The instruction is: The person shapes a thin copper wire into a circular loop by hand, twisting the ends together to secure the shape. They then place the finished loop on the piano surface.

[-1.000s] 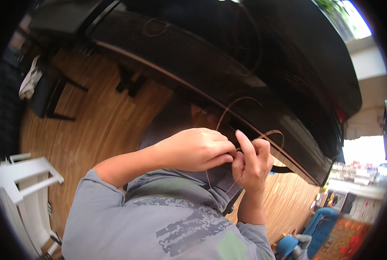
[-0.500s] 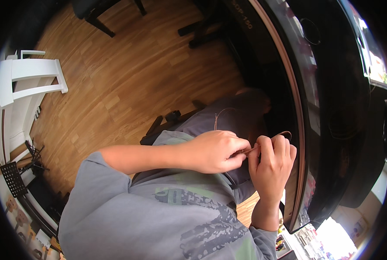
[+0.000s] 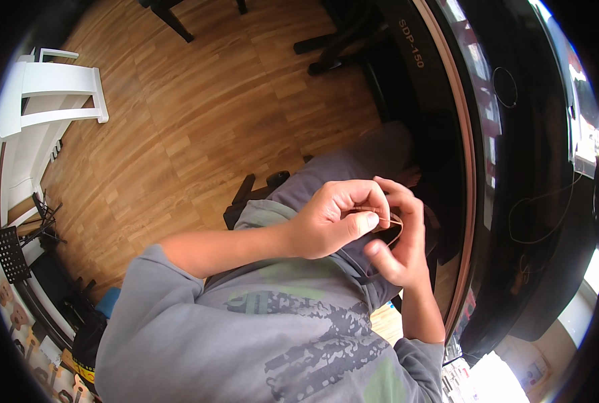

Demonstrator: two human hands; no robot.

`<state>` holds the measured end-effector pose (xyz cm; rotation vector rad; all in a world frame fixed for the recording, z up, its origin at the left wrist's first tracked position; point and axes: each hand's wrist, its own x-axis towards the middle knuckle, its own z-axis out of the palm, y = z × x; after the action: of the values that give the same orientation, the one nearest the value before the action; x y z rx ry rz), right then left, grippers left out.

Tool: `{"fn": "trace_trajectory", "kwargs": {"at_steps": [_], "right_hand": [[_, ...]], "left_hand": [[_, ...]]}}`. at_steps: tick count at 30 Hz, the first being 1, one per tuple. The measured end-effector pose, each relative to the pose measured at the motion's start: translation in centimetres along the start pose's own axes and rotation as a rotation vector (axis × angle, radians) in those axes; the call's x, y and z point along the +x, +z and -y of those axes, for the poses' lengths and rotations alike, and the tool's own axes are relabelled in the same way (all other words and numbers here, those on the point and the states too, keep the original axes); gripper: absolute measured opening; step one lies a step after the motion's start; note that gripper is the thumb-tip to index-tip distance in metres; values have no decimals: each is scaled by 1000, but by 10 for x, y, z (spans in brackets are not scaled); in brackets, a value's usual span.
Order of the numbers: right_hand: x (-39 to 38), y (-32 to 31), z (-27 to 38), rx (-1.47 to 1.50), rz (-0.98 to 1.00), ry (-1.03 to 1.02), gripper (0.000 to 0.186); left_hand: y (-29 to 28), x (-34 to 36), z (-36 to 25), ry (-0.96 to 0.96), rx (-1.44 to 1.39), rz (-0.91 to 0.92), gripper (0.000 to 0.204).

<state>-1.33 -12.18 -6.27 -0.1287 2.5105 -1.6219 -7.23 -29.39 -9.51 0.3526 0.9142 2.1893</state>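
By the black piano's front edge [image 3: 462,107], L hand [image 3: 333,218] pinches thin brown cord [image 3: 400,230], prob. to control its loop; R hand [image 3: 410,245] half open alongside, no hold visible.

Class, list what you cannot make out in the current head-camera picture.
Head view:
1) Part of the thin strand: hidden by the left hand.
2) Most of the left hand's lesser fingers: hidden behind its thumb and palm.
3) The upper part of the black seat: cut off by the top edge.
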Motion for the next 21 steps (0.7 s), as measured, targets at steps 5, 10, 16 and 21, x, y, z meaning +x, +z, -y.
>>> {"fn": "trace_trajectory", "kwargs": {"at_steps": [5,10,16,21], "right_hand": [[-18,15,2,249,131,143,84],[-35,25,-22,466,91,226,47],[-29,-6,-18,-134,158,151,37],[-39,-18,-13,-18,152,-21,16]], "left_hand": [[26,-4,9,-44,-155,-74,7],[34,-2,29,5,-115,-188,13],[28,8,47,255,488,-406,23],[29,12,54,-127,150,-507,48]]}}
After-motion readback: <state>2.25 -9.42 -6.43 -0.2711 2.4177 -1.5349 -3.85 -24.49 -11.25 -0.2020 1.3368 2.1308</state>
